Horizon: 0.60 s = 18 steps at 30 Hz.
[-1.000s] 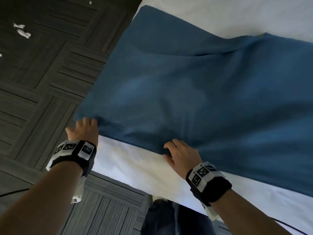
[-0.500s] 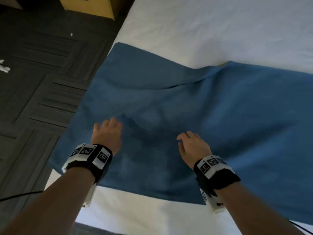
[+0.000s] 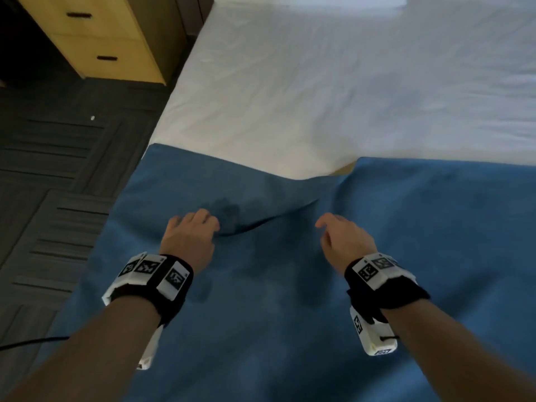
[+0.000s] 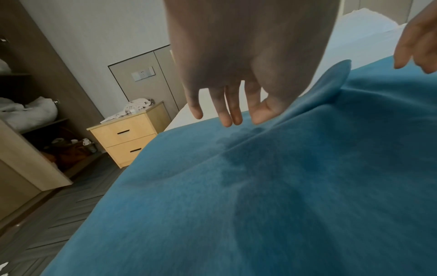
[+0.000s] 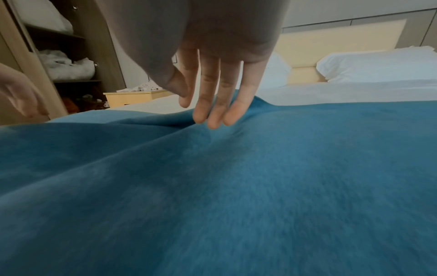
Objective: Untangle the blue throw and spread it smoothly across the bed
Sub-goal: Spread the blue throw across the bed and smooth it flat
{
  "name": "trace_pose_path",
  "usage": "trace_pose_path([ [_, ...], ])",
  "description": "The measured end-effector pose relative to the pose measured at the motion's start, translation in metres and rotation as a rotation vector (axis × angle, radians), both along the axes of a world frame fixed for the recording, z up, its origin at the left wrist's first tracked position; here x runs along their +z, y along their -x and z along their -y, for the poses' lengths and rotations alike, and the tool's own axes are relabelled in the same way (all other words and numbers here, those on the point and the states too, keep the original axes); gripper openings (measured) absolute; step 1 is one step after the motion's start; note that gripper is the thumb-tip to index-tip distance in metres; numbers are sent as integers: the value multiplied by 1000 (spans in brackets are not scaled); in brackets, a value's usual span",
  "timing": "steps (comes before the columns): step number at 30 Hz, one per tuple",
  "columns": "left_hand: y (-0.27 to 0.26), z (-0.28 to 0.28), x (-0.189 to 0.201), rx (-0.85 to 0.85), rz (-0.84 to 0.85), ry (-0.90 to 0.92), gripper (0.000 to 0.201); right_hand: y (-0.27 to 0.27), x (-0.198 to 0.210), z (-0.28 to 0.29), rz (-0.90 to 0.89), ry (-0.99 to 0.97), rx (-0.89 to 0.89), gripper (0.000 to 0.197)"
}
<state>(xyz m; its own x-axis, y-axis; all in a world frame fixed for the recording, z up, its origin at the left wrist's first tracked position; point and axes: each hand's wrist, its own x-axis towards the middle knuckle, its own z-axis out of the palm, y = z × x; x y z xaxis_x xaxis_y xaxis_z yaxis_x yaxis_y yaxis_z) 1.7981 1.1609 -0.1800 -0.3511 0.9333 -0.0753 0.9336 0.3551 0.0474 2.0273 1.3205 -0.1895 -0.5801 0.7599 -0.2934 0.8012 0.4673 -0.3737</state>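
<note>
The blue throw [image 3: 406,256] lies spread over the near part of the white bed [image 3: 333,97], with a raised fold [image 3: 278,216] running between my hands and its far edge dipping in the middle. My left hand [image 3: 193,227] hovers palm down with straight fingers [image 4: 227,115] just above the throw, left of the fold. My right hand [image 3: 339,233] is open too, its fingertips [image 5: 214,119] touching or almost touching the cloth at the fold's right end. Neither hand holds anything.
A yellow two-drawer nightstand [image 3: 98,39] stands left of the bed on dark patterned flooring [image 3: 52,184]. White pillows [image 5: 378,63] lie at the headboard. An open wardrobe with white bedding [image 4: 30,112] is at the far left. A black cable [image 3: 32,342] runs off my left arm.
Both hands let go of the throw's near edge and moved forward over the cloth toward the fold. My view lifted toward the head of the bed, bringing the nightstand into sight.
</note>
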Motion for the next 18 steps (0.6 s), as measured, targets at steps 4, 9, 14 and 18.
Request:
trace_pose_path([
  [4, 28, -37, -15, 88, 44, 114, 31, 20, -7, -29, 7, -22, -54, 37],
  [9, 57, -77, -27, 61, 55, 110, 44, 44, -16, -52, 1, 45, -220, 66],
  [14, 93, -112, -37, 92, 58, 242, 58, 60, -18, -75, 52, 63, -339, 61],
  [18, 119, -130, -49, 37, 58, 289, 63, 69, -21, -84, -11, 6, -402, 27],
])
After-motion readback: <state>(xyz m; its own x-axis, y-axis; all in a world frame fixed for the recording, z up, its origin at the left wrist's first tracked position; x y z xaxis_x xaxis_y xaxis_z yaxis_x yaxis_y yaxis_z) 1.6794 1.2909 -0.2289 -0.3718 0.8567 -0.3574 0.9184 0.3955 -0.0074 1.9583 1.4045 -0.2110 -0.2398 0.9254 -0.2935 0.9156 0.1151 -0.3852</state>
